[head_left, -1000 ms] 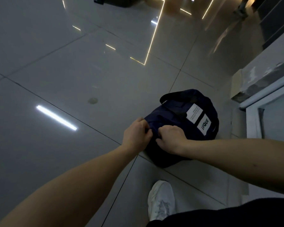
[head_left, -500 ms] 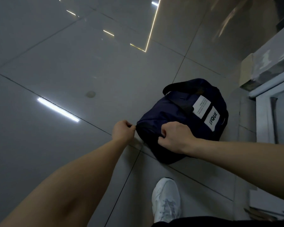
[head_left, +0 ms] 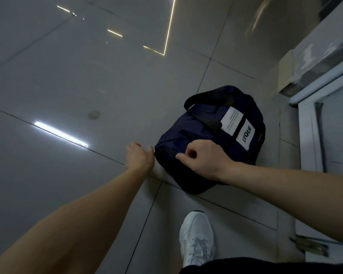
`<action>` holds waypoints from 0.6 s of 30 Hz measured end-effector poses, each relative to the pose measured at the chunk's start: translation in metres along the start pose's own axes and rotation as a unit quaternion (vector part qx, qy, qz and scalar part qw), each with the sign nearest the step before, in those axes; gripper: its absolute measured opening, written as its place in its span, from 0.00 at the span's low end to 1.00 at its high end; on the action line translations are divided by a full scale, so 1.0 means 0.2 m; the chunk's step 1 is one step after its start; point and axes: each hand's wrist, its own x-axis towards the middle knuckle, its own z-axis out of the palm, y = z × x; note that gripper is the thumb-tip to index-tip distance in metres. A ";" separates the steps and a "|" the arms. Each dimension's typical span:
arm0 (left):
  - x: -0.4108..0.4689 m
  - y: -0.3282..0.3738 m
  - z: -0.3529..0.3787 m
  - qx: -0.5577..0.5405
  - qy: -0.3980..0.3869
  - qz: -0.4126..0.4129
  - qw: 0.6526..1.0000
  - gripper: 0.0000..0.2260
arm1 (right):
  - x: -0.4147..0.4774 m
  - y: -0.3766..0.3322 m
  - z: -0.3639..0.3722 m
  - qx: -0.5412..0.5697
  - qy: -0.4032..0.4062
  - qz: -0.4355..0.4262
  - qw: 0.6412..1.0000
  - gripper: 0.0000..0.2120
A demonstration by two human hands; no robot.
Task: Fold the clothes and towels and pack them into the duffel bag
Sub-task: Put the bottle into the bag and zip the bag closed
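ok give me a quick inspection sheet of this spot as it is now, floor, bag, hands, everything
surface: glossy grey tiled floor, reflecting strip lights; one small round mark on it
job's things: navy duffel bag lying on the floor, white LVQUE label facing up, looks closed; no clothes or towels in view
clutter: nothing seen
grippers: left hand pinches the bag's near end; right hand grips the fabric on top, fingers curled
cables: nothing seen
surroundings: white shoe on the floor below the bag; white frame along the right edge; what lies beyond it is too blurred to tell
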 end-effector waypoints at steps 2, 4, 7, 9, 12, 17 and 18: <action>-0.11 0.04 -0.02 -0.029 -0.011 -0.008 0.999 0.31 | 0.01 0.08 -0.04 0.039 0.089 0.023 0.995 0.15; -0.26 0.10 -0.02 -0.060 -0.081 -0.015 0.995 0.37 | 0.02 0.21 -0.10 0.045 0.173 0.074 0.981 0.10; -0.46 0.22 0.01 -0.105 -0.174 -0.038 0.978 0.37 | 0.02 0.45 -0.19 0.009 0.242 0.203 0.949 0.06; -0.53 0.28 0.06 -0.118 -0.188 -0.050 0.974 0.38 | 0.02 0.58 -0.24 0.014 0.249 0.330 0.910 0.09; -0.57 0.31 0.14 -0.115 -0.162 -0.054 0.979 0.35 | -0.01 0.73 -0.27 0.135 0.165 0.521 0.826 0.18; -0.57 0.33 0.19 -0.047 -0.084 0.008 0.995 0.13 | -0.02 0.83 -0.20 0.412 0.146 0.500 0.747 0.07; -0.56 0.33 0.18 -0.037 -0.072 0.021 0.997 0.11 | -0.02 0.82 -0.19 0.423 0.151 0.497 0.743 0.06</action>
